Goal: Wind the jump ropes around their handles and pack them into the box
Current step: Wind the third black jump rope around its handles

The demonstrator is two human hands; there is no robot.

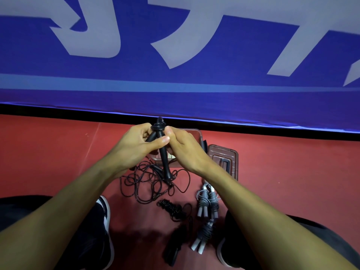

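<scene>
My left hand [134, 146] and my right hand [183, 149] meet above the floor and both grip a pair of black jump-rope handles [163, 152], with a few turns of black cord wound near their top. The rest of that black cord [148, 182] hangs down in loose loops on the red floor. Under my hands lies a clear plastic box [196, 133], mostly hidden, and its lid [224, 160] lies to its right. A wound grey rope bundle [208, 203] lies by my right forearm, another grey bundle [204, 234] below it. A wound black bundle [171, 207] lies in the middle.
A blue banner with large pale letters [175, 55] stands just behind the box. My legs and shoes [106, 215] frame the work area at left and right. Another dark rope bundle [173, 248] lies near the bottom centre on the red floor [58, 152].
</scene>
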